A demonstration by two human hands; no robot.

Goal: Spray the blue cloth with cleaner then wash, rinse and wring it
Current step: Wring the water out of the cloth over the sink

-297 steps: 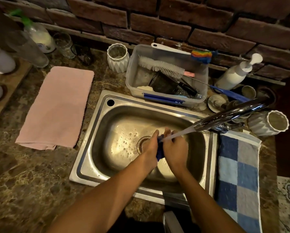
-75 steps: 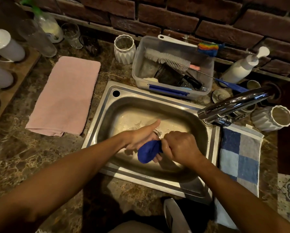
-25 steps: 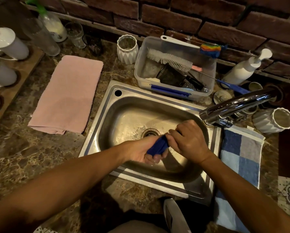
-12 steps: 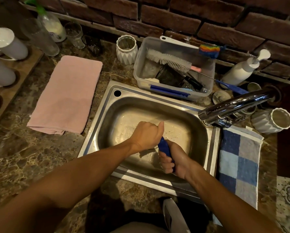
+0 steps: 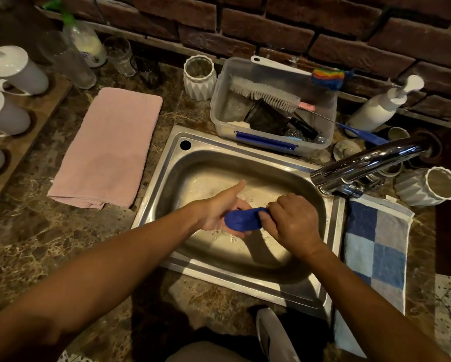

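The blue cloth (image 5: 244,218) is rolled into a short thick wad, held over the steel sink (image 5: 167,168). My left hand (image 5: 220,207) cups its left end from below, thumb stretched out above. My right hand (image 5: 293,220) is a fist closed on its right end. Both hands hang above the wet sink basin. The chrome tap (image 5: 362,165) reaches in from the right and no water runs from it. A spray bottle with a green top (image 5: 80,37) stands at the back left by the brick wall.
A pink towel (image 5: 106,147) lies left of the sink, a blue checked towel (image 5: 375,246) to its right. Behind the sink stands a clear tub (image 5: 271,108) with brushes. A white pump bottle (image 5: 381,105), ribbed white cups (image 5: 428,186) and glasses (image 5: 120,58) crowd the back.
Half a second ago the cloth stood upright between stacked fists. Now it lies level, my left hand open under it and my right hand moved up and right. The tap's water stopped earlier.
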